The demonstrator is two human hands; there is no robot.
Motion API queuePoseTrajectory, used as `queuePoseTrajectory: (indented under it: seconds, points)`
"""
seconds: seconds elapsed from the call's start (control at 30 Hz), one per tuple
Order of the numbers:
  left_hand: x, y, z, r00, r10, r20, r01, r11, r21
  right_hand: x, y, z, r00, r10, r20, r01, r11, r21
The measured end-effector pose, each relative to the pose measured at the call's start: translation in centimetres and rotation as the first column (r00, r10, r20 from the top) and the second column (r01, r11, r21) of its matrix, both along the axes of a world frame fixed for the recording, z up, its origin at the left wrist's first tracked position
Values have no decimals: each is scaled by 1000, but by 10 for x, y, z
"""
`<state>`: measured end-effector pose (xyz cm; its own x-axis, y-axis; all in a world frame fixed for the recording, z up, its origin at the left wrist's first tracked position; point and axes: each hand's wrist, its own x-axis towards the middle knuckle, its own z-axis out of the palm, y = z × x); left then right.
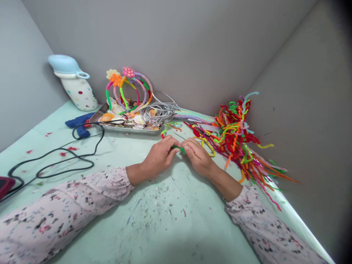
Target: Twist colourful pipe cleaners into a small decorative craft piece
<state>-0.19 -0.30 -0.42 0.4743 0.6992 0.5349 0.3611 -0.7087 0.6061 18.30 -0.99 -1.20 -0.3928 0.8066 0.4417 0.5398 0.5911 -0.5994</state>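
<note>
My left hand [161,154] and my right hand [196,156] meet at the middle of the table, with the fingertips of both pinching a short green pipe cleaner [178,148]. Most of that piece is hidden by my fingers. Just beyond my right hand lies a large tangled heap of multicoloured pipe cleaners [233,141], its yellow loop close to my fingers. A few small coloured pipe cleaner scraps [172,127] lie just above my hands.
A metal tray [129,129] holds seashells, a grey wire coil [159,113] and pipe cleaner hoops with flowers [128,88]. A blue glue gun [79,124] trails a black cord [63,158]. A spotted white jug [75,88] stands in the corner. Grey walls bound the mint-green table [165,205].
</note>
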Motion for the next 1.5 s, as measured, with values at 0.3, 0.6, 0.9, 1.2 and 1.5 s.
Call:
queuePoseTrajectory:
  seconds: [0.3, 0.6, 0.9, 1.2, 1.5]
  points:
    - [1, 0, 1, 1000, 7, 11, -6, 1000, -22, -1, -1, 0, 999, -11, -48, 11, 1000, -8]
    - [-1, 3, 1, 992, 83, 91, -72, 991, -115, 1, -5, 3, 990, -139, 27, 124, 943, 309]
    - [1, 1, 3, 992, 99, 80, -88, 989, -122, 2, 1, -1, 975, -208, 75, 160, 899, 408]
    - [1, 1, 3, 992, 94, 81, -86, 992, -90, 3, 1, -1, 982, -184, 32, 158, 908, 389]
    - [0, 1, 4, 993, 77, 84, -73, 996, -49, 3, -1, -1, 986, -168, 5, 156, 922, 354]
